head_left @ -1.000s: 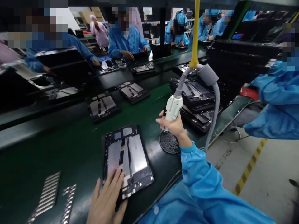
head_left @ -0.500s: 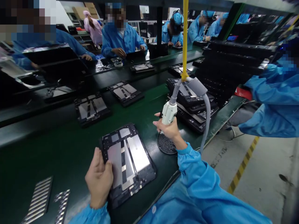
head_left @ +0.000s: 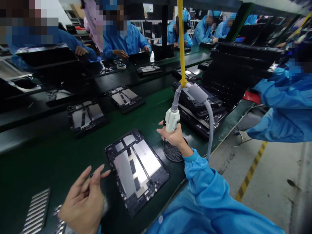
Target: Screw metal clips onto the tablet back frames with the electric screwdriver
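In front of me lies an opened tablet (head_left: 146, 156), its battery cells and inner parts facing up. My left hand (head_left: 85, 201) is off its left edge, over the bench, with the fingers apart. A small dark spot shows among its fingertips; whether it is a part I cannot tell. My right hand (head_left: 174, 135) is wrapped round a white electric screwdriver (head_left: 172, 117) with a grey cable, held upright. Beneath that hand sits a round black tray (head_left: 172, 152) with a dimpled surface; the screwdriver's tip is hidden by the hand.
Stacked tablets (head_left: 200, 110) stand beyond the screwdriver. Two more opened tablets (head_left: 85, 115) (head_left: 124, 97) lie further back. Strips of small metal parts (head_left: 36, 211) are at the near left. A yellow strap (head_left: 181, 42) holds the cable. Co-workers (head_left: 126, 40) sit opposite; another (head_left: 280, 97) is at the right.
My left hand has let go of the tablet's left edge and moved left and down. The tablet lies slightly turned. My right hand still holds the screwdriver over the round tray.
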The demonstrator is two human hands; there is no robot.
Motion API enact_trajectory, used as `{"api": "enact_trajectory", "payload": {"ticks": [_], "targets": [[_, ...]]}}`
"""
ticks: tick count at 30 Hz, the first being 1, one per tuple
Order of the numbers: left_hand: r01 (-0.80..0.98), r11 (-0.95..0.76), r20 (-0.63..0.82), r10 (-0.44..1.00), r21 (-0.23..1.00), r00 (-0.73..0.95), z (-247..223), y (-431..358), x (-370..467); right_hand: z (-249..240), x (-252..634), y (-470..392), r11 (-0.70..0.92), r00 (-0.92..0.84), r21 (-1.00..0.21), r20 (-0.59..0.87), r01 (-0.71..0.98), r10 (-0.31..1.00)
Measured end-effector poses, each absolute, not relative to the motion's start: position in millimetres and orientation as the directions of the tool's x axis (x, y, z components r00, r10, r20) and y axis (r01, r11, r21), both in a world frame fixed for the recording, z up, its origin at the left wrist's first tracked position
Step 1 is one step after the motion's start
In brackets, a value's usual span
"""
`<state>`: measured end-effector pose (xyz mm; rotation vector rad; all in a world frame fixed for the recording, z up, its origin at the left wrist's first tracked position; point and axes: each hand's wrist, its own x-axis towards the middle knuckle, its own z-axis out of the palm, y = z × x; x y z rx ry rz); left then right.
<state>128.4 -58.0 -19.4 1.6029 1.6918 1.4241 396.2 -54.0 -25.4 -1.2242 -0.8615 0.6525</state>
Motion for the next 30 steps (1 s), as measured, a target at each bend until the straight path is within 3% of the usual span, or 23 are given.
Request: {"api": "enact_trajectory", "payload": {"ticks": [4,7,12,17,20,24,30], "targets": [[0.639,-0.160,0.366,0.908,0.752,-0.204,-22,-57,101,-24,395,-55,0.233,0.523,-0.972,0.197,-0.003,0.829],[0.662,-0.086,0.279,0.941,0.745,-0.191,-31,-59,83,-25,395,-54,0.232,0.530,-0.973,0.199,0.004,0.824],[0.545,0.150,0.008,0.961,0.825,-0.278,-37,-57,73,-29,397,-53,0.219,0.523,-0.974,0.216,0.057,0.825],[0.339,0.204,-0.193,0.979,0.919,-0.065,-37,-50,70,-19,392,-61,0.244,0.545,-0.965,0.253,0.091,0.799],[0.256,0.245,-0.257,0.966,0.935,0.012,-39,-43,72,-3,384,-66,0.354,0.566,-0.928,0.355,0.117,0.744],[0.272,0.207,-0.249,0.960,0.940,0.128,-43,-31,85,16,355,-69,0.448,0.439,-0.894,0.402,-0.002,0.804],[0.320,0.074,-0.140,0.972,0.945,0.189,-46,-10,103,27,291,-61,0.372,0.219,-0.925,0.349,-0.073,0.911]]}}
